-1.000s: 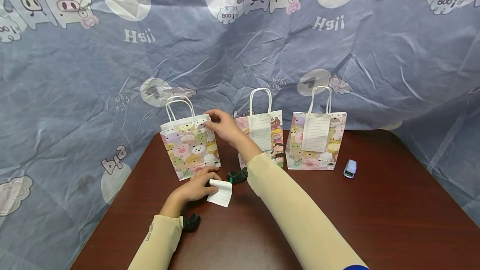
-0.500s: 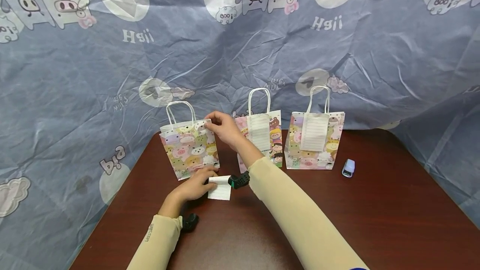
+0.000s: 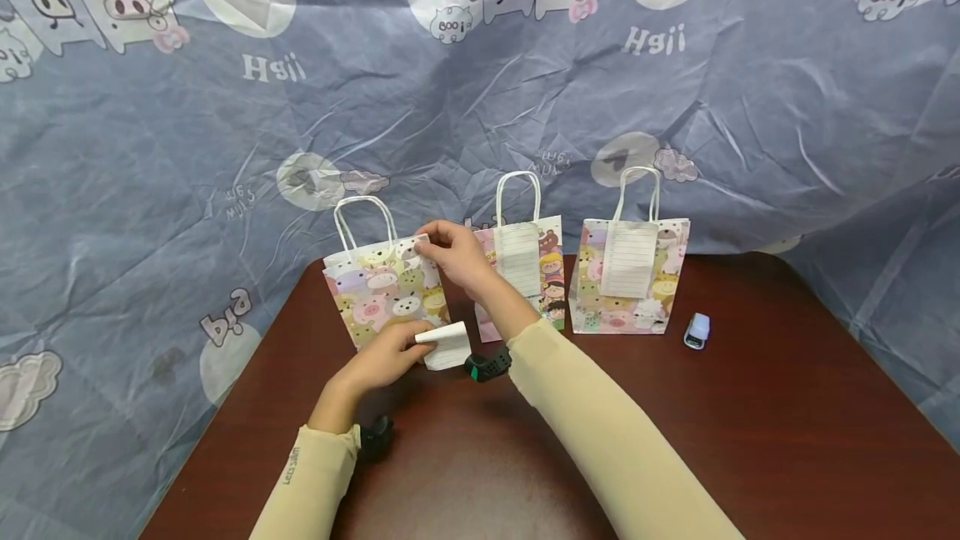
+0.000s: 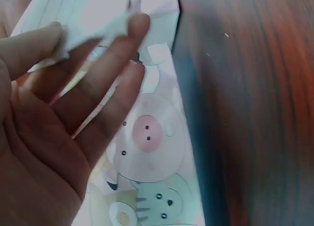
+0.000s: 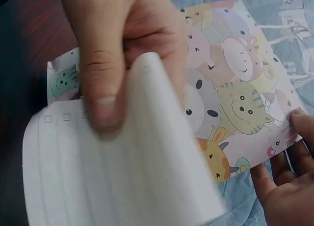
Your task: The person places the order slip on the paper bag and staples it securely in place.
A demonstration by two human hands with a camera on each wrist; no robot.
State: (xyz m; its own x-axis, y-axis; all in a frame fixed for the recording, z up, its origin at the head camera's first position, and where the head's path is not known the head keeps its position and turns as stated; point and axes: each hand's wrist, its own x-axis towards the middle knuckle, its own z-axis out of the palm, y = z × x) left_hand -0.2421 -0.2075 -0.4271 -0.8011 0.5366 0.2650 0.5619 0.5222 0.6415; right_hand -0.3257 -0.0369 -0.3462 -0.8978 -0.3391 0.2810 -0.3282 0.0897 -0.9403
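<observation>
Okay, so at the lower left of the frame a cream sleeve (image 3: 303, 473) with small dark lettering came up from the bottom edge, and a black device (image 3: 377, 437) sat at that wrist. Left of center, an animal-print paper gift bag (image 3: 375, 282) with white handles stood on the dark red-brown table (image 3: 787, 423), tilted a bit, its top edge climbing to the right. The left hand (image 3: 386, 354) was in front of its lower part, thumb and fingers pinching a loose lined sheet (image 3: 450, 348). Per the left wrist view, at least two fingers stretched out, slightly apart. The sheet's top edge was folded over and it overlapped the bag's lower right area; couldn't tell if they touched. Near the middle, the right hand (image 3: 459, 257) pinched the bag's upper right corner, thumb on the front. Just right of that, partly hidden by the forearm, stood a cartoon-kids gift bag (image 3: 555, 273) with a white lined note (image 3: 519, 261) on its front. Right of center was a second animal-print bag (image 3: 667, 290) with a matching note (image 3: 630, 261). Farther right sat a pale-blue thing (image 3: 697, 330), looked like a mini stapler.
</observation>
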